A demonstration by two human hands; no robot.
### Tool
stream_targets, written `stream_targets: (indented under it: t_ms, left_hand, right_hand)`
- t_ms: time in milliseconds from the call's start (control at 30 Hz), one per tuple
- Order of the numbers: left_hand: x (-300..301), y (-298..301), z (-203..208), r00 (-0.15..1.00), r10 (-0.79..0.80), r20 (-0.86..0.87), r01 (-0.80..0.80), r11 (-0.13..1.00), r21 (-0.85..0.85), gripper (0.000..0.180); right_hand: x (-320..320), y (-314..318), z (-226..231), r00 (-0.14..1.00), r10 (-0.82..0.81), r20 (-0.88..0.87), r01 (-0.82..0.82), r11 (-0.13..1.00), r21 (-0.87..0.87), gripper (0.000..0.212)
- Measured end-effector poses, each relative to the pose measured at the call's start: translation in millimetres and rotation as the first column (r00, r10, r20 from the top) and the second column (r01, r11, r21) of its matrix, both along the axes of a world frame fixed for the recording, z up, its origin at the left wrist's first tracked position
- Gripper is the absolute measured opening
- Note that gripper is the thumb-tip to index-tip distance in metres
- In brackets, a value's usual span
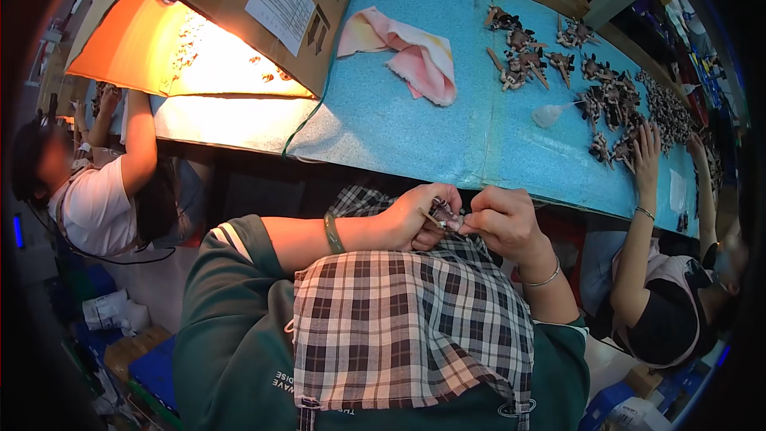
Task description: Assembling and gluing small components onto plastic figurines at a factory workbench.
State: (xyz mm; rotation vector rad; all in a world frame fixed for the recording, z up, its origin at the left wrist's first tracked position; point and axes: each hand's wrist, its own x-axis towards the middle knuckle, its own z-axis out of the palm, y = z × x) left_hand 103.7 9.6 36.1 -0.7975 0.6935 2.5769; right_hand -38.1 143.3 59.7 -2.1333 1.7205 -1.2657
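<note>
My left hand is closed around a small brown toy figure, which has pale parts and a thin light stick jutting from it. Close against the figure's right end, my right hand is closed in a pinch. What lies between those right fingertips is too small and covered to make out. Both hands are just in front of the table's near edge, above the checked apron on my lap.
A blue table bears a pink cloth, several similar brown figures and a white squeeze bottle. At left stands a cardboard box, brightly lit inside. People work on both sides; one hand reaches among the figures at right.
</note>
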Motion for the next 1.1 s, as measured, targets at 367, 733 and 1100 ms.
stream_targets:
  t_ms: [367,733,1100]
  left_hand:
    - [0.3,0.1,-4.5,0.999,-0.024,-0.025,0.024,1.000,-0.008,0.014]
    - [-0.8,1.0,-7.0,0.999,-0.033,0.007,0.033,0.999,0.015,0.016]
    - [-0.4,2.0,-15.3,0.999,-0.049,0.006,0.049,0.997,0.052,0.021]
  right_hand:
    - [3.1,0.2,-2.0,1.000,0.003,-0.012,-0.003,1.000,-0.027,0.024]
    - [3.8,-0.7,-1.9,1.000,-0.009,-0.010,0.009,1.000,-0.008,0.024]
    - [4.2,-0.6,-1.0,0.999,-0.002,0.035,0.001,0.999,0.036,0.020]
